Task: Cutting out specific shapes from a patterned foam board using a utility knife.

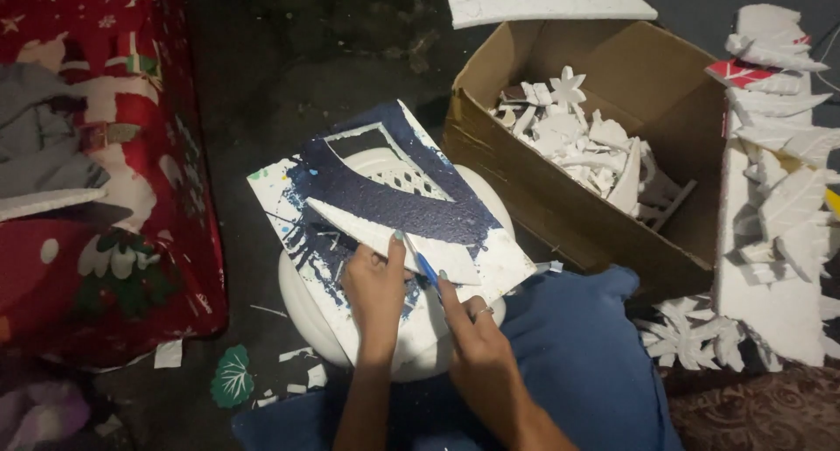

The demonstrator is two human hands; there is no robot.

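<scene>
Blue cloth over my lap [586,355] fills the bottom of my view, and both forearms rise from it toward a painted foam board [385,215]. That board, white with a dark blue splash and a cut-out window near its top, lies tilted across a white plastic stool [302,307] just ahead of my knees. On top of it rests a long, pointed white foam strip [376,232], running from upper left to lower right. My left hand [376,289] presses down on this strip, fingers curled over its lower edge, thumb stretched up along it, so it is pinned flat rather than lifted. My right hand [477,328] is closed around a small blue-handled cutter [426,270], whose tip meets the strip just right of my left thumb; a ring shows on one finger.

To the right of the board, well apart from my hands, sits an open cardboard box [612,75] with a heap of white foam offcuts [577,145] inside, a star shape among them. A flat white foam sheet [547,0] lies across the box's far corner. Farther right a stack of leaf-shaped foam pieces [779,197] leans beside the box, and snowflake-like cut-outs [691,333] lie on the floor below. On my left a red festive-print bag [114,171] stands. Small foam scraps and a green leaf cut-out [232,377] lie on the dark floor near the stool's base
</scene>
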